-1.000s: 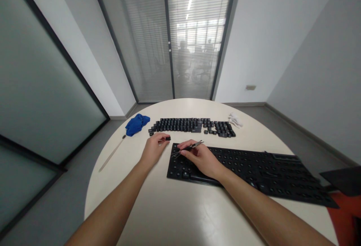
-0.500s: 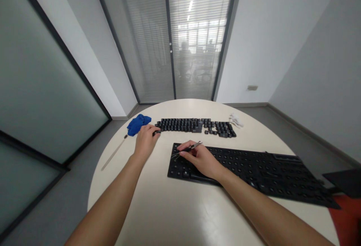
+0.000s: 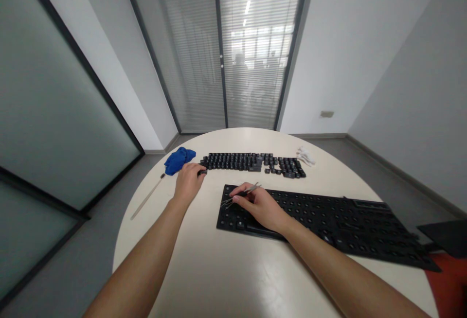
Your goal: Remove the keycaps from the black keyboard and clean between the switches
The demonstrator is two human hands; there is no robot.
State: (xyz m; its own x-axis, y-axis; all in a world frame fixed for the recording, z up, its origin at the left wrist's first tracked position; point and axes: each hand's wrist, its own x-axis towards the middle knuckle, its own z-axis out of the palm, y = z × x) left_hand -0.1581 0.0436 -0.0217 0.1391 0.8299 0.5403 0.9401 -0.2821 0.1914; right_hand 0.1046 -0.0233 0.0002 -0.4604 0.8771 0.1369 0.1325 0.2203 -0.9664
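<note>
My left hand [image 3: 188,182] is at the left end of the rows of loose black keycaps [image 3: 233,161], its fingers closed on a dark keycap [image 3: 204,172] near the tabletop. My right hand [image 3: 257,206] rests over the left part of a black keyboard [image 3: 310,211], most of whose keys are off, baring small round posts. Between its thumb and fingers it grips metal tweezers [image 3: 252,188], tips pointing left and down above the keyboard. The wide space bar stays on the keyboard, partly hidden by my right hand.
A crumpled blue cloth [image 3: 178,160] lies left of the keycaps, with a thin, dark-tipped brush [image 3: 148,196] in front of it. White crumpled material [image 3: 305,156] is at the far right. The round table's edge [image 3: 122,233] curves past my left arm. Something red [image 3: 448,279] stands beyond the right edge.
My left hand has shifted very slightly, with the keycap in its fingers. The tweezers have turned a little in my right hand, which stays over the same part of the keyboard.
</note>
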